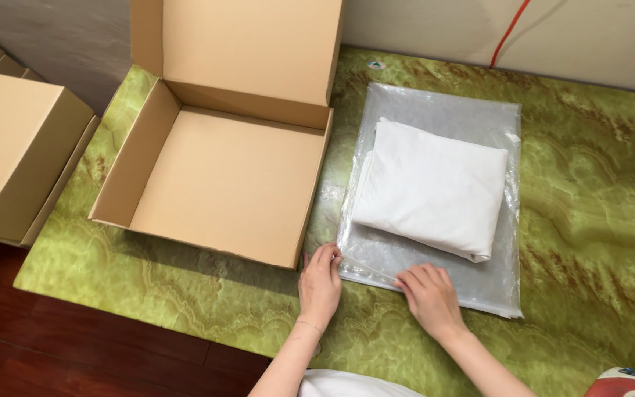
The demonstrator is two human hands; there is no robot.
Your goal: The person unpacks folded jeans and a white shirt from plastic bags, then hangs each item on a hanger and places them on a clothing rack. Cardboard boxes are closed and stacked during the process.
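Observation:
A folded white cloth (435,187) lies on top of a clear plastic zip bag (442,106) spread flat on the green marbled table (589,220). My left hand (320,283) rests at the bag's near left corner, its fingertips on the bag's edge. My right hand (428,294) presses its fingers flat on the bag's near edge, just below the cloth. Left of the bag stands an open cardboard box (218,180), its inside bare and its lid flap upright at the back.
Closed cardboard boxes (12,147) stand off the table's left edge, above dark wooden floor (75,345). An orange cable (508,33) hangs on the wall behind. A red and white object (630,384) shows at the bottom right corner.

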